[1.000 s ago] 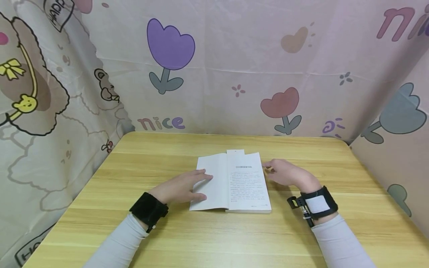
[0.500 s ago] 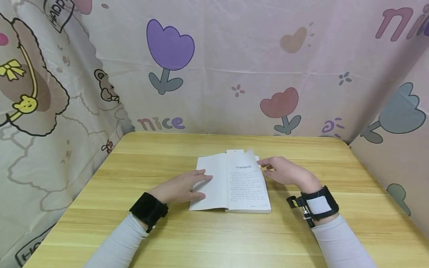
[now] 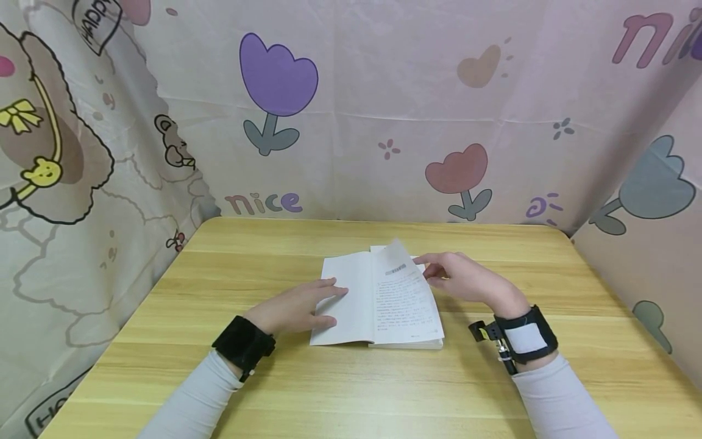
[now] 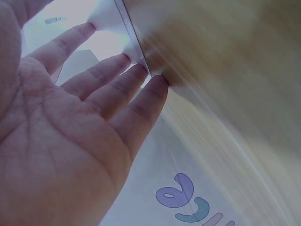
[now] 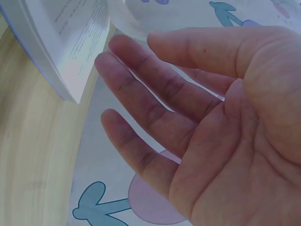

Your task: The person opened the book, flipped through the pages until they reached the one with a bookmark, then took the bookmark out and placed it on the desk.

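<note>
An open book (image 3: 341,324) lies on the wooden table. On its left page rests my left hand (image 3: 296,305), fingers spread and fairly straight; in the left wrist view its fingertips reach the book's edge. My right hand (image 3: 466,277) is at the upper right corner of the book, index finger extended to the edge of a printed page (image 3: 403,299). That page's top corner is raised and bends leftward. In the right wrist view the page (image 5: 123,21) curves up beyond the loosely bent fingers, and the thumb stands apart from the lower fingers. The index fingertip's contact is hidden there.
A white tab (image 3: 376,248) sticks out past the book's top edge. The wooden table (image 3: 274,390) extends around the book. A patterned cloth (image 3: 351,122) hangs behind it and along both sides. Each wrist wears a black strap (image 3: 244,346).
The right hand has moved slightly left and away from the body. The right page, flat a second ago, now has its upper corner lifted and bent leftward. My left hand has stayed put.
</note>
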Available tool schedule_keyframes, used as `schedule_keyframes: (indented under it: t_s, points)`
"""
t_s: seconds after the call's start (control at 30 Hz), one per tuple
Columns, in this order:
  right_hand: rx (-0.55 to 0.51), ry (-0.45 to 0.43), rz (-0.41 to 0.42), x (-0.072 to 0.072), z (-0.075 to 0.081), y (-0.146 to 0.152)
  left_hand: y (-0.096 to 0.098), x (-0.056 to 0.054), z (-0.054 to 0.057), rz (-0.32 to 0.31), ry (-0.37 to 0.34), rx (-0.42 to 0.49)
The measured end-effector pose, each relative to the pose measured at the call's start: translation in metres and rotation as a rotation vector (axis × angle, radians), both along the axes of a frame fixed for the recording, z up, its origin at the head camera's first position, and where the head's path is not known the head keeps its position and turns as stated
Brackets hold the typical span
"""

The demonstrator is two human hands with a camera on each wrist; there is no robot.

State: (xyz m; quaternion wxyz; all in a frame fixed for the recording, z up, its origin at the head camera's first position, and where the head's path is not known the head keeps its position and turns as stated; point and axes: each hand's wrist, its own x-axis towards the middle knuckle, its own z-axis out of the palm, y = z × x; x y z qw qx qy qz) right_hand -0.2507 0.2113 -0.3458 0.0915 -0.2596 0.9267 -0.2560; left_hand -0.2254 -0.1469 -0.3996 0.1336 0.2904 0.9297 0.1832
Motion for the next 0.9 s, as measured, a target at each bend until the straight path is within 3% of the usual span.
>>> schedule_keyframes:
  t_s: [0.5,0.9]
  points:
    - [-0.129,-0.091,0.113,0.007,0.008,-0.005,0.000,0.001,0.002,-0.008,-0.011,0.010]
    - [-0.151,-0.078,0.122,0.009,0.004,-0.015,-0.001,0.001,0.003,0.010,-0.030,0.020]
